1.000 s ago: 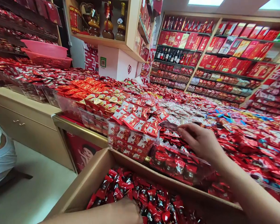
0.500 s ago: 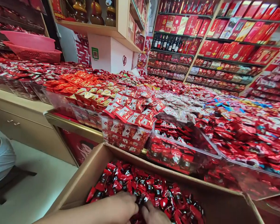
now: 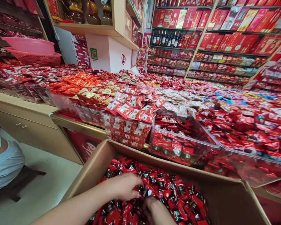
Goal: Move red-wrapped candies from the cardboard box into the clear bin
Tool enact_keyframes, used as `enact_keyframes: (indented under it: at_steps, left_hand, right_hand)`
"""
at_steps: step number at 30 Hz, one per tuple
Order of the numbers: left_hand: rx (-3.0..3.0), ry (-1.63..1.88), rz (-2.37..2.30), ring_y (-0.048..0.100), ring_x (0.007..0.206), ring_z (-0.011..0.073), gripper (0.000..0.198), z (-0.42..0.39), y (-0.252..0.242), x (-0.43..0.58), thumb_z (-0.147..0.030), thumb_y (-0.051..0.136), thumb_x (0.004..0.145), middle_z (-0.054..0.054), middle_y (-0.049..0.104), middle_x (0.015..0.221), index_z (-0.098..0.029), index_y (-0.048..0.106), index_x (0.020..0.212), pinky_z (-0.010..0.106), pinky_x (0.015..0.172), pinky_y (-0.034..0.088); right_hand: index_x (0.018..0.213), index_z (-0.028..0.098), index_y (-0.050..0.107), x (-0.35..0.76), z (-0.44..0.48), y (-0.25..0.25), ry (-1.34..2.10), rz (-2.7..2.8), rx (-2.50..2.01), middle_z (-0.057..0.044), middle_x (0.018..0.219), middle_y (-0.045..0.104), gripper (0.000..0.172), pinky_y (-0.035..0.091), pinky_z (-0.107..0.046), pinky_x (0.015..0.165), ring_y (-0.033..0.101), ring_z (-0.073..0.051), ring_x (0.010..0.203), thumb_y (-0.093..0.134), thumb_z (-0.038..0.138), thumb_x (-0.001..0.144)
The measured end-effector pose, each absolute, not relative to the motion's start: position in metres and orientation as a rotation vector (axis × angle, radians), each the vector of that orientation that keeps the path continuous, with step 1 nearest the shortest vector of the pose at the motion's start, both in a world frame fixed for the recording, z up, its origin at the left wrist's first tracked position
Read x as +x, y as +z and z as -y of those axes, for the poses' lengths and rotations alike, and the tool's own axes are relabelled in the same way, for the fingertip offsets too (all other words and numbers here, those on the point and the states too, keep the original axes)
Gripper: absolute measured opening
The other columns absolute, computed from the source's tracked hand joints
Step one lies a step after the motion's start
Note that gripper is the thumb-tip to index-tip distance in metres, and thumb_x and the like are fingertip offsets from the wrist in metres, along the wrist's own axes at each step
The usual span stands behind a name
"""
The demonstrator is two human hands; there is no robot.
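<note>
A cardboard box (image 3: 224, 200) in front of me holds a deep heap of small red-and-black wrapped candies (image 3: 159, 181). My left hand (image 3: 127, 186) reaches in from the left, its fingers curled down over candies near the middle of the heap. Close beside it, my right hand (image 3: 155, 209) is sunk among the wrappers with bent fingers, and its fingertips are hidden. Both hands are closed round candies, though how many they hold cannot be seen. Behind the box stands a clear plastic bin (image 3: 173, 143) partly filled with matching candies.
Another clear bin (image 3: 128, 129), heaped with red-and-white packets, stands left of it. More sweets cover the counter to the right and back. Pink baskets (image 3: 30, 51) sit at the far left. A seated person (image 3: 7, 162) is on a stool at left. Stocked shelves (image 3: 189, 53) line the back.
The view has shifted slightly. My left hand has risen somewhat from the heap and shows more fully. The right hand stays low among the candies, now slightly farther from the left.
</note>
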State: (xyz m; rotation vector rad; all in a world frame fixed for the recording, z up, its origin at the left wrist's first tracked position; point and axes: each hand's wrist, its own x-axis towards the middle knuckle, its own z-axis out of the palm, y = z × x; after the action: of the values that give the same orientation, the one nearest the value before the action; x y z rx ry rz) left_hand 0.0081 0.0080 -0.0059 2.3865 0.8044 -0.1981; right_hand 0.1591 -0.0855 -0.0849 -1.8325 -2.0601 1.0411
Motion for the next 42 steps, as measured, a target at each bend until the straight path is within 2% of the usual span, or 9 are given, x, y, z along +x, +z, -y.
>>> enact_keyframes:
  at_steps: [3, 7, 16, 23, 29, 33, 36, 39, 42]
  left_hand:
    - [2.255, -0.085, -0.842, 0.051, 0.094, 0.0222, 0.049, -0.008, -0.004, 0.009, -0.031, 0.057, 0.064, 0.007, 0.055, 0.106, -0.021, 0.046, 0.111, 0.032, 0.079, 0.039]
    - [1.846, 0.11, -0.677, 0.053, 0.089, 0.0179, 0.069, -0.008, 0.001, 0.014, -0.029, 0.065, 0.057, 0.007, 0.056, 0.104, -0.019, 0.034, 0.119, 0.028, 0.074, 0.041]
    - [1.435, 0.303, -0.684, 0.053, 0.054, 0.0088, 0.053, -0.002, 0.016, 0.023, -0.02, 0.066, 0.057, -0.004, 0.056, 0.06, -0.015, 0.044, 0.106, 0.023, 0.054, 0.041]
    - [1.292, 0.447, -0.66, 0.058, 0.059, 0.0121, 0.032, 0.001, 0.014, 0.027, -0.023, 0.062, 0.064, 0.0, 0.06, 0.063, -0.013, 0.048, 0.09, 0.027, 0.059, 0.045]
    - [1.863, 0.89, -0.557, 0.053, 0.085, 0.015, 0.014, 0.004, 0.02, 0.023, -0.012, 0.055, 0.068, 0.005, 0.057, 0.09, -0.017, 0.06, 0.08, 0.03, 0.078, 0.041]
    - [1.711, 0.882, -0.442, 0.045, 0.102, 0.0181, 0.032, 0.008, 0.024, 0.023, -0.005, 0.047, 0.068, 0.008, 0.046, 0.109, -0.02, 0.055, 0.095, 0.033, 0.085, 0.037]
    - [1.391, 0.745, -0.364, 0.043, 0.105, 0.0197, 0.048, 0.012, 0.022, 0.025, -0.005, 0.05, 0.065, 0.008, 0.041, 0.116, -0.022, 0.042, 0.109, 0.033, 0.085, 0.037]
    - [1.319, 0.726, -0.465, 0.049, 0.096, 0.0161, 0.047, 0.013, 0.02, 0.028, -0.01, 0.054, 0.067, 0.007, 0.046, 0.108, -0.022, 0.038, 0.11, 0.03, 0.081, 0.039]
    - [1.463, 0.688, -0.621, 0.051, 0.082, 0.0115, 0.05, 0.013, 0.021, 0.028, -0.011, 0.052, 0.069, 0.002, 0.051, 0.09, -0.021, 0.033, 0.113, 0.027, 0.076, 0.041]
  right_hand:
    - [0.069, 0.018, 0.048, 0.163, 0.079, -0.066, 1.033, 1.85, -1.671, 0.001, 0.06, 0.053, 0.015, 0.038, -0.022, 0.053, 0.049, -0.012, 0.055, 0.041, 0.007, 0.064]
    - [0.075, 0.018, 0.042, 0.171, 0.067, -0.021, 1.205, 1.443, -1.371, 0.003, 0.061, 0.045, 0.007, 0.037, -0.021, 0.052, 0.044, -0.01, 0.055, 0.047, 0.019, 0.07]
    - [0.082, 0.016, 0.051, 0.188, 0.066, 0.011, 1.353, 1.171, -1.299, 0.002, 0.066, 0.051, 0.025, 0.035, -0.02, 0.051, 0.044, -0.009, 0.057, 0.058, 0.035, 0.067]
    - [0.074, 0.016, 0.057, 0.193, 0.063, 0.02, 1.346, 1.119, -1.327, 0.003, 0.058, 0.052, 0.021, 0.035, -0.02, 0.05, 0.042, -0.007, 0.051, 0.058, 0.036, 0.068]
    - [0.088, 0.018, 0.051, 0.188, 0.068, 0.03, 1.41, 1.084, -1.193, -0.002, 0.084, 0.056, 0.028, 0.043, -0.028, 0.07, 0.052, -0.013, 0.076, 0.063, 0.029, 0.065]
    - [0.088, 0.019, 0.045, 0.185, 0.069, 0.026, 1.424, 0.952, -1.174, 0.001, 0.073, 0.053, 0.029, 0.045, -0.026, 0.061, 0.051, -0.01, 0.063, 0.063, 0.025, 0.066]
    - [0.089, 0.021, 0.043, 0.184, 0.069, 0.02, 1.321, 0.978, -1.154, 0.001, 0.079, 0.052, 0.029, 0.045, -0.023, 0.062, 0.051, -0.009, 0.069, 0.062, 0.022, 0.067]
    - [0.097, 0.023, 0.039, 0.186, 0.069, 0.018, 1.236, 1.114, -1.155, -0.001, 0.086, 0.052, 0.032, 0.045, -0.026, 0.069, 0.052, -0.012, 0.077, 0.058, 0.023, 0.071]
    - [0.091, 0.021, 0.045, 0.191, 0.071, 0.022, 1.03, 1.41, -1.29, -0.004, 0.089, 0.053, 0.02, 0.043, -0.031, 0.076, 0.052, -0.016, 0.083, 0.053, 0.027, 0.074]
